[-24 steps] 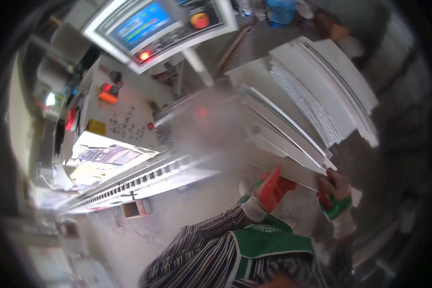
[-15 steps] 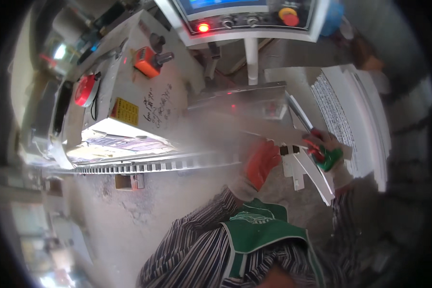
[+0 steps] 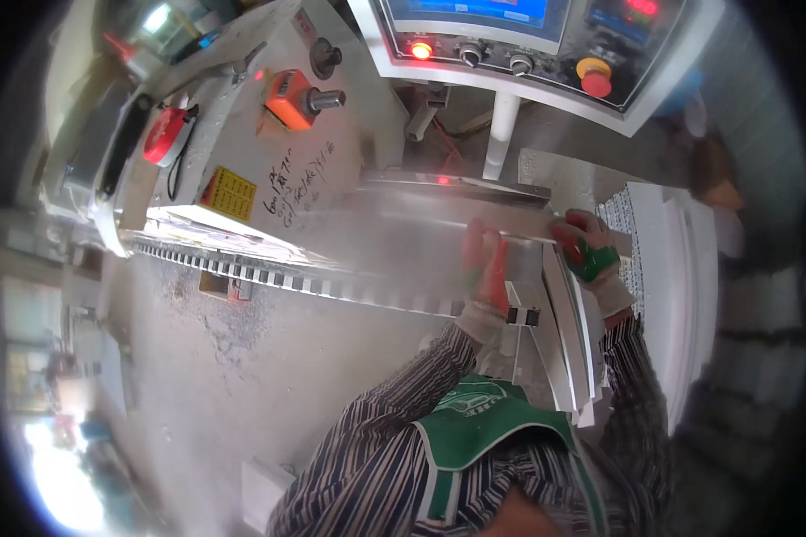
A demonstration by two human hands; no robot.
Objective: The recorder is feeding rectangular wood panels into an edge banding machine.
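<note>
A pale flat strip of board (image 3: pixel 521 223) lies at the feed side of a machine, partly veiled by a hazy blur. My left hand (image 3: pixel 485 268), in a red-palmed glove, is closed at the board's near edge; its fingertips are partly blurred. At the board's right end, my right hand (image 3: pixel 588 248) grips it, in a red and green glove with the fingers bent over it. Below my right hand, several narrow white boards (image 3: pixel 564 336) lean side by side. The board's left part fades into the haze by the machine.
A grey machine housing (image 3: pixel 287 183) with an orange dial unit (image 3: pixel 288 100) and a red round button (image 3: pixel 164 134) stands left. A toothed conveyor track (image 3: pixel 287 282) runs beneath it. Ahead hangs a control panel (image 3: pixel 510 63). Stacked white boards (image 3: pixel 663 286) stand at right.
The view has shifted, bringing the control panel further in. My right hand has moved from lower at the board's end up onto its corner; my left hand remains at the near edge.
</note>
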